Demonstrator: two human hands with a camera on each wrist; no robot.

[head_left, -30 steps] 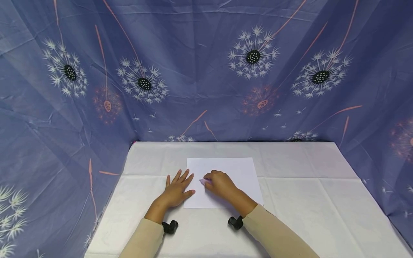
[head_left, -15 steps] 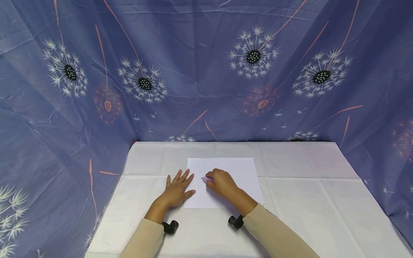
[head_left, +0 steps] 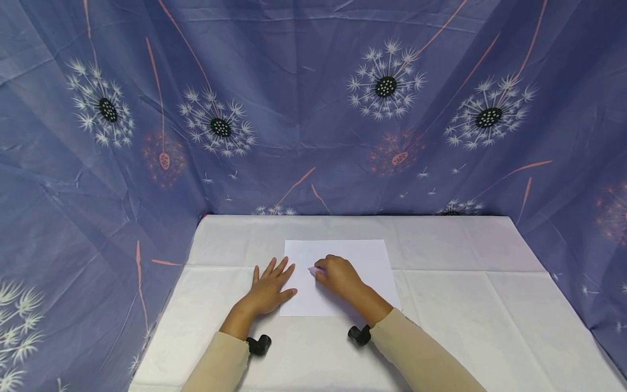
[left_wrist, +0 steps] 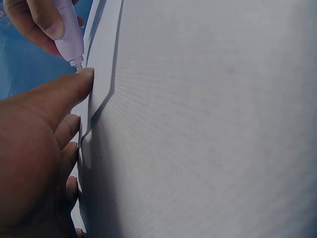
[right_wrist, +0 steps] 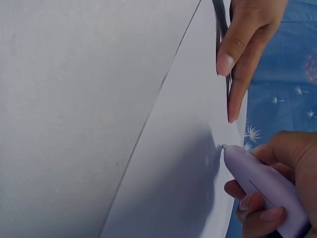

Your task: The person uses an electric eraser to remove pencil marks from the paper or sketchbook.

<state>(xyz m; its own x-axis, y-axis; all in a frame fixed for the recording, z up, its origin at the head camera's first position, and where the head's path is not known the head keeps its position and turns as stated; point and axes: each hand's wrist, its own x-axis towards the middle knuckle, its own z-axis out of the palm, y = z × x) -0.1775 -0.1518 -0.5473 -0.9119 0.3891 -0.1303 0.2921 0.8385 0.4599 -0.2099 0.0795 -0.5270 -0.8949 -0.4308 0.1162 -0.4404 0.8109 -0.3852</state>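
We note the right hand (head_left: 338, 276) curled round a lilac pen (right_wrist: 262, 186), thumb and fingers pinching the barrel, tip down on the paper (head_left: 352, 256) or just touching it. The pen's long axis runs from the palm toward about 10 o'clock in the head view, its tip pointing at the left hand (head_left: 268, 288), which lies near it at 9 o'clock. The left hand rests flat, fingers straight and spread, fingertips on the paper's left edge, holding nothing; in the left wrist view the edge looks slightly lifted beside the thumb. The right hand is the one on the pen; the left only presses the sheet. The paper lies mid-worktop, long sides running 3 to 9 o'clock, mostly bare toward 12 and 3 o'clock of the pen tip. The worktop (head_left: 490, 305) wears a creased white cloth. A blue dandelion-print drape (head_left: 313, 109) closes in the back and both sides.
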